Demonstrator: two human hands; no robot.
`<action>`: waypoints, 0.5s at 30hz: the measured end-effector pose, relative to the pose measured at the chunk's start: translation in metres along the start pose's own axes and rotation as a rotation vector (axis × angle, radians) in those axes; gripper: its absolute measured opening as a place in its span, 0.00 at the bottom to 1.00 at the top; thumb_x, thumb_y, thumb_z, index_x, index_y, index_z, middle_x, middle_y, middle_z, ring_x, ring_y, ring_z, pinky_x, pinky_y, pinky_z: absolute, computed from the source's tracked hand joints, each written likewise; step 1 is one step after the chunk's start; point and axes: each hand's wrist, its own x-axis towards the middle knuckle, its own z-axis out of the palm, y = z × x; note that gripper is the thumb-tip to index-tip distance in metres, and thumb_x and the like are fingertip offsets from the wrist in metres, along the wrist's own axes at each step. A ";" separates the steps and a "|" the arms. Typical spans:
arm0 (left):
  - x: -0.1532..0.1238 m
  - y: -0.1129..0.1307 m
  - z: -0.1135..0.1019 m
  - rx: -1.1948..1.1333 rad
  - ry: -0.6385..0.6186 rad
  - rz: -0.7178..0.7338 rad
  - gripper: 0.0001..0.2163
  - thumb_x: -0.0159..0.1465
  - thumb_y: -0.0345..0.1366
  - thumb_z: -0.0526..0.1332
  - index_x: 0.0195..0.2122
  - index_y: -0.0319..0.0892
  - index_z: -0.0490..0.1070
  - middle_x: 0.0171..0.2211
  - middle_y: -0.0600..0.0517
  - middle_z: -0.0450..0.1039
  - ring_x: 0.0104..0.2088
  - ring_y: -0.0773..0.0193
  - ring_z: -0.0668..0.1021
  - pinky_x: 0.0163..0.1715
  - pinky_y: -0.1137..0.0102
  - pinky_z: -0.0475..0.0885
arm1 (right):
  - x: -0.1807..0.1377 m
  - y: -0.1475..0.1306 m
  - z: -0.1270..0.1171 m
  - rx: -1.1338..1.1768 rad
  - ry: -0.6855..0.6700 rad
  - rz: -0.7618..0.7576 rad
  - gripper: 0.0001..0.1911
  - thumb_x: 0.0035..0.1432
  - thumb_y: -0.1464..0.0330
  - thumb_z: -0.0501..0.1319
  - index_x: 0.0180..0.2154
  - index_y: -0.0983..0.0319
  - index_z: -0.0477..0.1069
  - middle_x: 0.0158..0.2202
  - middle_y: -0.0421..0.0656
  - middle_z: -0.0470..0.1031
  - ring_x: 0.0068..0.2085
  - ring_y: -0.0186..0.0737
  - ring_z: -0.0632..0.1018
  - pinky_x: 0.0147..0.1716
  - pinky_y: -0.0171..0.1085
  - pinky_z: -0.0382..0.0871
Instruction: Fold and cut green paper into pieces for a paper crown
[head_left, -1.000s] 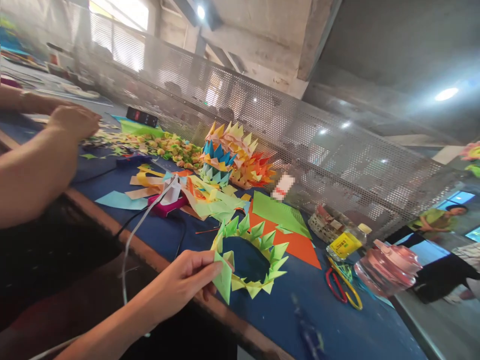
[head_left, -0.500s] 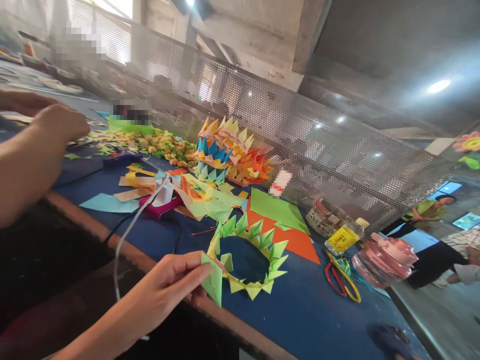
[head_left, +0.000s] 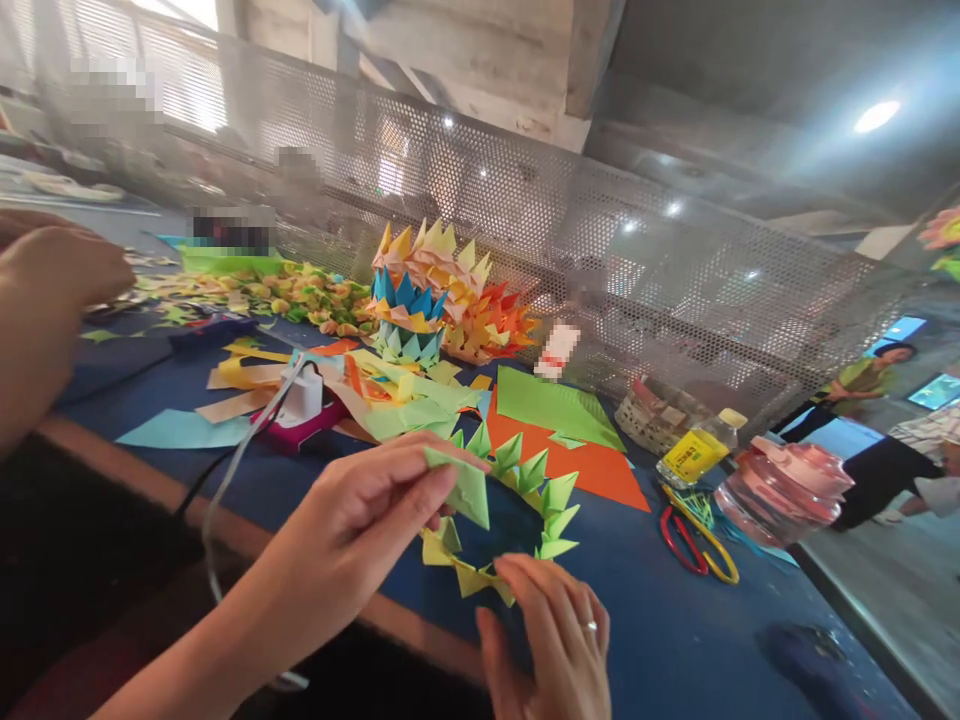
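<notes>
My left hand [head_left: 360,520] pinches a light green folded paper triangle [head_left: 466,486] and holds it over the near left side of a ring of green and yellow folded paper pieces [head_left: 555,495]. The ring lies on the blue table top [head_left: 660,640]. My right hand [head_left: 551,640] comes up from the bottom edge with its fingers stretched out, and the fingertips touch the ring's near yellow pieces.
A co-worker's hand [head_left: 52,280] works at the far left over scattered paper bits. Stacked colourful paper crowns [head_left: 420,300], green [head_left: 555,405] and orange [head_left: 600,475] sheets, a white plug with cable [head_left: 300,395], a basket [head_left: 645,420], bottles [head_left: 780,490] and red-yellow loops [head_left: 697,545] lie before a mesh screen [head_left: 600,250].
My left hand has lifted the green triangle up over the ring's left side. My right hand has come into view from below and reached the ring's near edge.
</notes>
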 end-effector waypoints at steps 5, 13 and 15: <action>0.016 -0.009 0.015 0.124 -0.156 0.106 0.13 0.69 0.36 0.52 0.36 0.43 0.76 0.40 0.51 0.76 0.41 0.63 0.76 0.42 0.73 0.69 | -0.004 0.003 0.019 -0.048 -0.049 0.018 0.12 0.60 0.66 0.59 0.46 0.59 0.72 0.45 0.42 0.79 0.45 0.43 0.77 0.46 0.42 0.57; 0.027 -0.009 0.019 0.264 -0.204 0.192 0.10 0.68 0.32 0.53 0.42 0.48 0.74 0.40 0.55 0.75 0.44 0.67 0.76 0.45 0.76 0.68 | -0.005 -0.005 0.017 -0.028 0.117 -0.013 0.09 0.59 0.74 0.59 0.35 0.56 0.76 0.30 0.33 0.81 0.33 0.39 0.80 0.41 0.43 0.59; 0.033 -0.009 0.019 0.304 -0.244 0.193 0.10 0.68 0.32 0.53 0.41 0.46 0.75 0.40 0.54 0.75 0.43 0.66 0.76 0.43 0.76 0.69 | -0.001 -0.004 0.018 -0.086 0.150 -0.113 0.06 0.57 0.72 0.61 0.34 0.56 0.76 0.27 0.31 0.81 0.29 0.36 0.80 0.39 0.42 0.58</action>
